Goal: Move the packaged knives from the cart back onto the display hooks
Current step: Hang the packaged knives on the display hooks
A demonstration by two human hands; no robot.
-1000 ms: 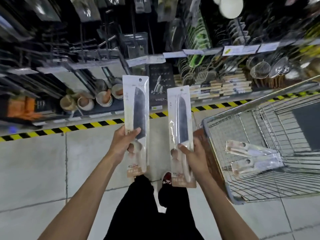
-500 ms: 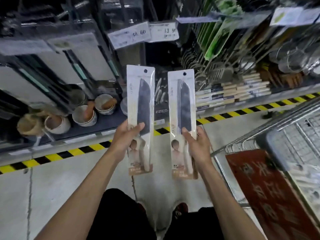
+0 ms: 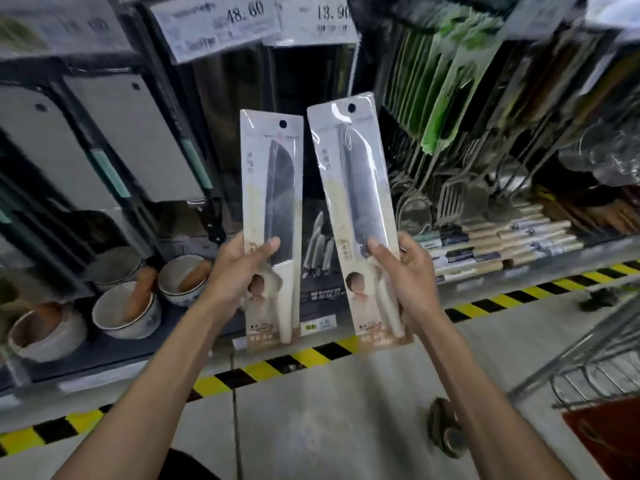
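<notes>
I hold two packaged knives upright in front of the shelves. My left hand [image 3: 239, 268] grips the left packaged knife [image 3: 273, 188] around its middle, thumb across the front. My right hand [image 3: 405, 268] grips the right packaged knife [image 3: 356, 188], which leans slightly to the left at its top. Each pack is a long beige card with a dark blade, a pale handle and a round hang hole at the top. Only a corner of the wire cart [image 3: 588, 368] shows at the lower right. I cannot make out the display hooks behind the packs.
Hanging cleaver packs [image 3: 114, 147] fill the shelf at left, with price tags [image 3: 214, 26] above. Bowls with pestles [image 3: 128, 313] stand on the bottom shelf. Green-carded utensils [image 3: 446, 84] and spatulas hang at right. A yellow-black stripe [image 3: 277, 368] marks the floor edge.
I have stepped closer to the shelves and raised both packs. The cart has slid almost out of view to the right. The right pack now tilts a little.
</notes>
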